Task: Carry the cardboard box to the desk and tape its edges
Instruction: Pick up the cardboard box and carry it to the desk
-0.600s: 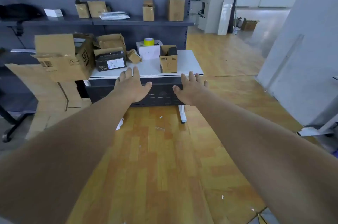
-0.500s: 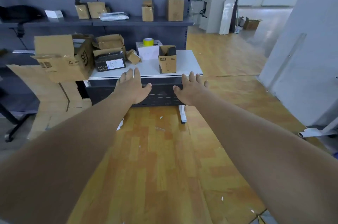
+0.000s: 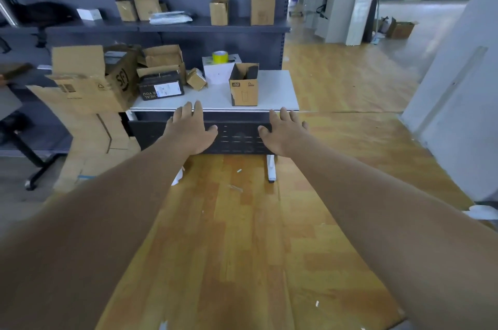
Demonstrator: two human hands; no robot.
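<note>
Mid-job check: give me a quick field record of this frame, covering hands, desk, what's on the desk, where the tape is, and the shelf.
left hand: open, fingers straight, holding nothing
right hand: open, fingers spread, holding nothing
desk: white top, ahead of both hands across the wooden floor
open cardboard box: upright near the desk's front edge, flaps up
yellow tape roll: on top of a white box at the desk's back
large cardboard box: at the desk's left end, flaps open
shelf: behind the desk, several small cardboard boxes on it
</note>
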